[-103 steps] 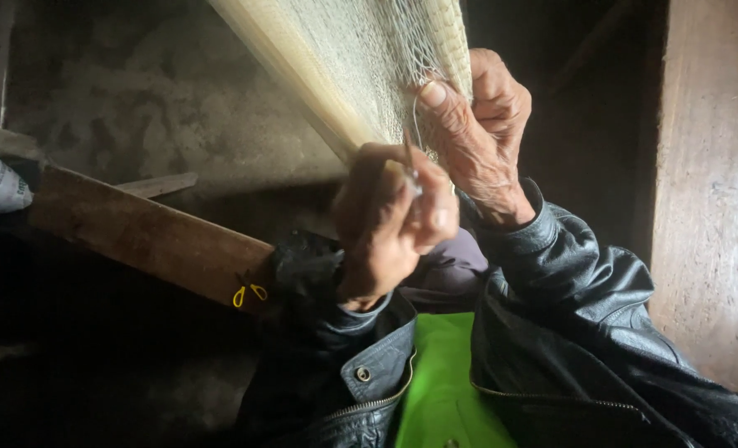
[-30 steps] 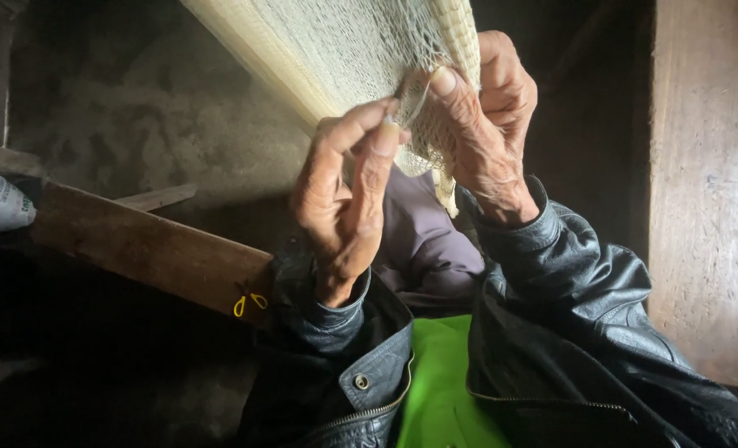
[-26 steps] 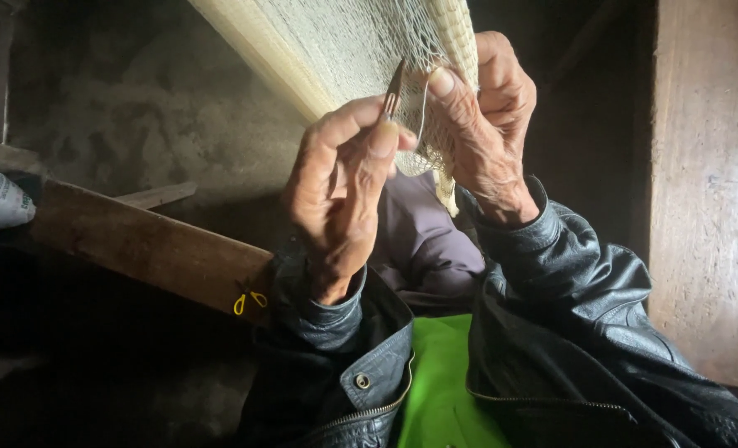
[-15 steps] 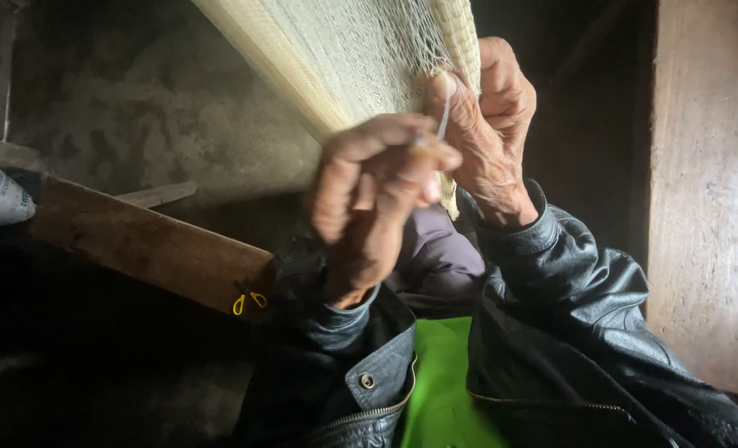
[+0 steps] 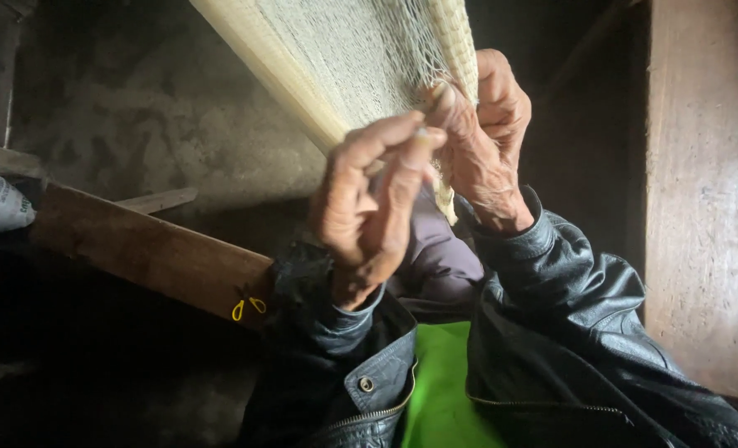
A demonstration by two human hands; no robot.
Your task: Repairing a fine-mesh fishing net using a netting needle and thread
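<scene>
A pale net (image 5: 361,58) is being worked at its lower edge, where it hangs down from the top of the view, flanked by a pale strip on its left side and a woven, cord-like border (image 5: 460,50) on its right. A wide stretch of mesh is seen already formed above the hands, so a good part of the work is judged to be done; how much is left cannot be told, since the net's upper part is cut off by the frame and only the edge at the hands is seen open.

The right hand (image 5: 489,141) is raised, back to the camera, and its fingers (image 5: 456,112) are closed on the net's lower edge just beside the border, the mesh being held taut. The left hand (image 5: 369,207) is held just below and left of it, wrist bent, its thumb and forefinger tips pressed together on something small and pale (image 5: 421,133); whether this is a needle or only thread cannot be told. The two hands are nearly touching at the fingertips.

Both forearms are covered by dark leather sleeves (image 5: 568,299), and a green garment (image 5: 439,390) is shown between them. A slanted wooden plank (image 5: 153,253) with small yellow-handled snips (image 5: 249,305) is seen to the left, a wooden post (image 5: 697,191) to the right.
</scene>
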